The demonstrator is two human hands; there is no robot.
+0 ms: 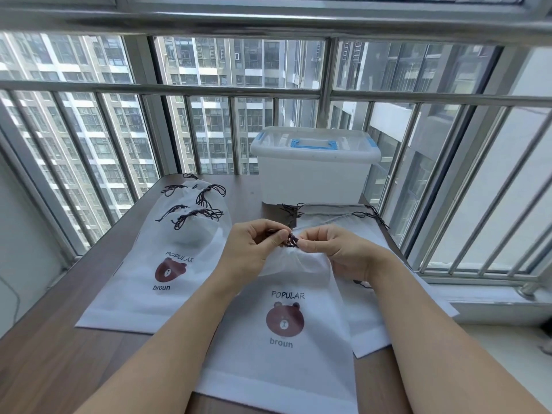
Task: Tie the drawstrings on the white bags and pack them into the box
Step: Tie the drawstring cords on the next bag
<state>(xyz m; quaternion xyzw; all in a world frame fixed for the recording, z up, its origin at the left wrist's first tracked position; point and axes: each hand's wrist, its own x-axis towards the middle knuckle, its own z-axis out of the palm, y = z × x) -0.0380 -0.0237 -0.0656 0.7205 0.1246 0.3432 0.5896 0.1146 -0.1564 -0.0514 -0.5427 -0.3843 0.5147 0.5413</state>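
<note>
Wooden table by the window, lidded plastic box at its far edge. Left, a pile of cinched white bags; right, a flat stack. Centre, one bear-print bag, neck gathered right under the fingers. Left hand and right hand both pinch its dark drawstring, fingertips nearly meeting.

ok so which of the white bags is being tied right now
The front middle bag: left hand and right hand pinch its dark drawstring. Neither side pile is touched.
</note>
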